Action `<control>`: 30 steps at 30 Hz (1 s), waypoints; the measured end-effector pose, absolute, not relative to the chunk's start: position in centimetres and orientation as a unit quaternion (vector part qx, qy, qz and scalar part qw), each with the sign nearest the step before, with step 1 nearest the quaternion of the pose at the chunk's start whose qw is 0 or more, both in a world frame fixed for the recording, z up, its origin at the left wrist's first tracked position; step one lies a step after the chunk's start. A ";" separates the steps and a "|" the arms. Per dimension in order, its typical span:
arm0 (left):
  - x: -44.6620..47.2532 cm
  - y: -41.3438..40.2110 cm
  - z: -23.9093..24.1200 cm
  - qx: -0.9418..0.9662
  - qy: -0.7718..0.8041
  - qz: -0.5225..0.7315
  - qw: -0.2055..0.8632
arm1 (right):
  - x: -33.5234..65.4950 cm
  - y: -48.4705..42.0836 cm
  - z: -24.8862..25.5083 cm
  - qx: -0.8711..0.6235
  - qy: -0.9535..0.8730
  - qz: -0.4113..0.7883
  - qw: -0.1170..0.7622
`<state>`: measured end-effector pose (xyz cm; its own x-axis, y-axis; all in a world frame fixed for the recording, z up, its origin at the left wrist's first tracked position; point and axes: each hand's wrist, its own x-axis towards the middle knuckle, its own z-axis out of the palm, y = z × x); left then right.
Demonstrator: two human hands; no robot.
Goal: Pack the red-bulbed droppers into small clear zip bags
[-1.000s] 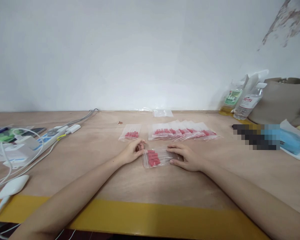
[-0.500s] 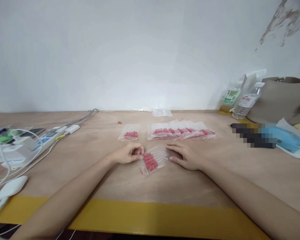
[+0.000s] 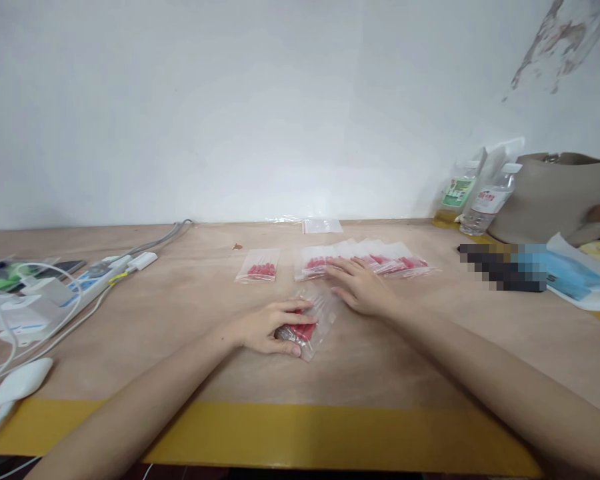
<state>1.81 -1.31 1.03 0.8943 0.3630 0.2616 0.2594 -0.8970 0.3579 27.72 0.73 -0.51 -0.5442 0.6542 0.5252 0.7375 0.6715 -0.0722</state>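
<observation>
A clear zip bag [image 3: 324,325] of white sticks with thick red ends lies in front of me, tilted on the table. Across its red ends rests my left hand [image 3: 267,327], fingers spread and thumb at the near edge. My right hand [image 3: 364,288] is open just beyond the bag's far right corner. Its fingertips reach the front of an overlapping row of similar filled bags [image 3: 405,259]; whether they touch is unclear. To the left of that row, another filled bag [image 3: 260,265] lies alone.
A flat plastic bag [image 3: 323,227] lies by the wall. On the left are a power strip [image 3: 87,283] with chargers, cables and a white device [image 3: 23,381]. Two bottles [image 3: 489,200], a grey handbag [image 3: 540,200], a blue packet [image 3: 575,273] and a pixelated dark object [image 3: 485,267] occupy the right.
My left hand has moved right and spread over the bag's red ends. My right hand has moved forward, from the bag's edge toward the row. The view has shifted slightly.
</observation>
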 end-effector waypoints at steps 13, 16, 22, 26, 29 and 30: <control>1.0 -0.7 -0.2 0.910 0.399 0.088 0.069 | 28.3 3.1 -1.7 -0.465 -0.850 -0.131 0.211; 1.9 -0.2 -1.3 0.896 0.420 0.135 0.057 | 28.5 2.3 -1.7 -0.429 -0.848 -0.157 0.268; 2.0 0.1 -1.4 0.926 0.331 0.169 0.068 | 26.5 0.2 -1.7 -0.283 -0.883 -0.229 0.295; 2.3 1.1 -1.3 0.941 0.301 0.133 0.076 | 25.4 0.2 -2.1 -0.229 -0.885 -0.289 0.284; 2.7 2.3 -1.4 0.947 0.288 0.128 0.064 | 25.0 0.8 -2.2 -0.240 -0.874 -0.319 0.276; 2.8 2.6 -1.5 0.949 0.279 0.133 0.060 | 24.9 1.0 -2.3 -0.247 -0.871 -0.323 0.276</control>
